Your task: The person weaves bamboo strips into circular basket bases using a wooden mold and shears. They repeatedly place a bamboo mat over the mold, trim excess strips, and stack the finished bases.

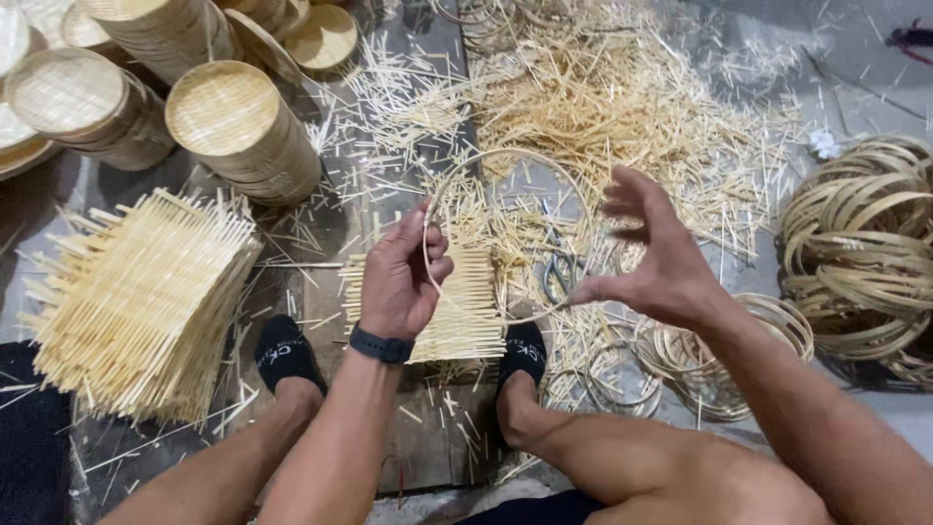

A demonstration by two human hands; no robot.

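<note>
Seemingly upright bamboo hoop (pixel 505 233) between both hands

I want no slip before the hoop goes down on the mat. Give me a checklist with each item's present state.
1. Left hand grips the bamboo hoop at its left rim: ok.
2. Right hand pinches the hoop's lower right rim, other fingers spread: ok.
3. Hoop held above the woven bamboo mat, not resting on it: ok.
4. Mat lies flat between both feet: ok.
5. Scissors lie under the hoop, beside the mat: not ok.
6. Hoop's joint closed: cannot tell.
</note>
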